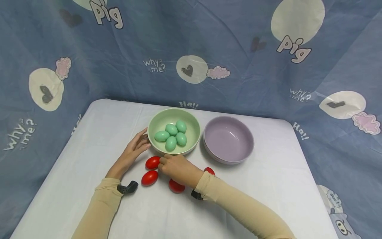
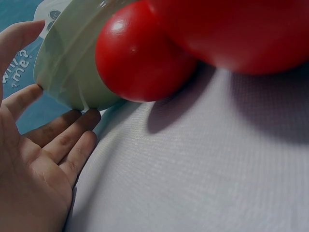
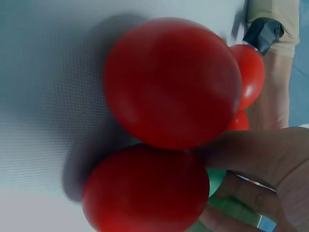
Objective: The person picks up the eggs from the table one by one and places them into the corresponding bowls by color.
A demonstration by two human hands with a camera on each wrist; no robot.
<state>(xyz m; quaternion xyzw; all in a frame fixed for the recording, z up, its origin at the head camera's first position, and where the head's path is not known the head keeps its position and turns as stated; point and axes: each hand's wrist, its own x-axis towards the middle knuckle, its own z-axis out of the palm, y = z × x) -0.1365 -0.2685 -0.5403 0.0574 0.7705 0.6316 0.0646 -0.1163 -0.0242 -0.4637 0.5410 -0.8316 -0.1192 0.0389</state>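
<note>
Several mint-green eggs [image 1: 171, 129] lie in a light green bowl [image 1: 194, 146] at the back of the table. My left hand [image 1: 135, 151] is at the bowl's left side, fingers spread and fingertips against its outer wall in the left wrist view. My right hand [image 1: 179, 168] is in front of the bowl, fingers bent down. In the right wrist view it pinches a green egg [image 3: 216, 180] between thumb and fingers, mostly hidden behind a red egg [image 3: 147, 188]. Two red eggs [image 1: 149, 178] lie between the hands.
A purple bowl [image 1: 228, 139] stands just right of the green one. One more red egg [image 1: 176, 186] lies under the right wrist, and another red egg [image 1: 209, 170] shows behind the right sleeve. A white cloth [image 1: 161, 215] covers the table; a blue printed curtain [image 1: 238, 89] hangs behind.
</note>
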